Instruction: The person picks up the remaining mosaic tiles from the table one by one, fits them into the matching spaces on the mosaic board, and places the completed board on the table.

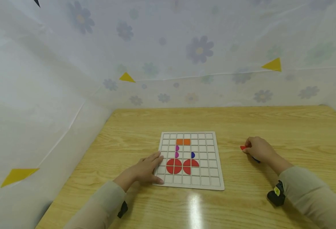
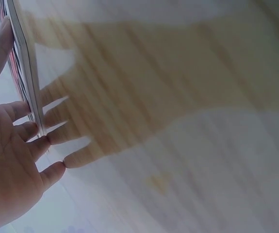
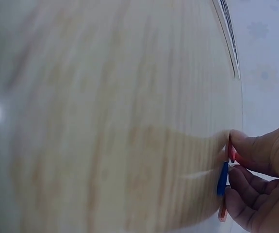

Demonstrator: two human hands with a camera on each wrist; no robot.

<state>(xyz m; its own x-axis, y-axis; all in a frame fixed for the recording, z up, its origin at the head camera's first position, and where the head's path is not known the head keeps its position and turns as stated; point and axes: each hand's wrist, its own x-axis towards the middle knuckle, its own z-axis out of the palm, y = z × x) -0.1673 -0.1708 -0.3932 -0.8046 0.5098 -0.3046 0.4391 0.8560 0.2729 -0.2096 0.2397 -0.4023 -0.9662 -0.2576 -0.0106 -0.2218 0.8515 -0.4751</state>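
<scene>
A white gridded board [image 1: 215, 172] lies flat on the wooden table. My left hand [image 1: 146, 168] rests at its left edge, fingers spread and fairly straight, the thumb at the near-left corner. Red quarter-circle pieces form one full disc [image 1: 177, 163] and three quarters of another disc [image 1: 187, 163]. Above them sit two pink half-circles [image 1: 177, 148], a blue half-circle [image 1: 193, 155] and two orange squares [image 1: 180, 142]. Right of the board, my right hand [image 1: 259, 149] pinches a red piece [image 1: 243, 148] between thumb and fingers. A blue piece [image 3: 222, 178] and an orange-red piece [image 3: 222, 213] are beside those fingers.
The wooden table [image 1: 145, 124] meets a white flowered cloth [image 1: 162, 57] at the back and left. Yellow triangles [image 1: 274, 65] hang on the cloth. Black wrist devices [image 1: 276, 194] sit under the sleeves.
</scene>
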